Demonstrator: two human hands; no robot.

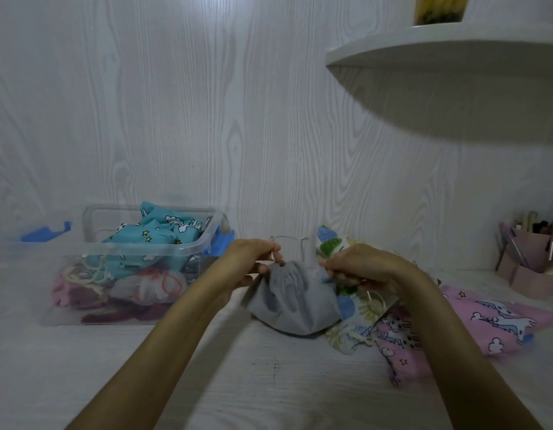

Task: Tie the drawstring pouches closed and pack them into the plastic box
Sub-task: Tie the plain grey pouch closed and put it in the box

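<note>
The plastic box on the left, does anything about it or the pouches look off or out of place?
Nothing looks damaged or spilled. The plastic box is heaped: a teal pouch rises above its rim. Both hands, left hand and right hand, pinch the cords of the gray pouch, its mouth gathered.

two hands (253,259), one grey pouch (293,305), one plastic box (151,246), two pink pouches (498,318)

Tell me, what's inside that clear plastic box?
The plastic box holds pouches: a teal unicorn-print pouch on top, pink, maroon and pale ones below. What lies under them is hidden.
</note>
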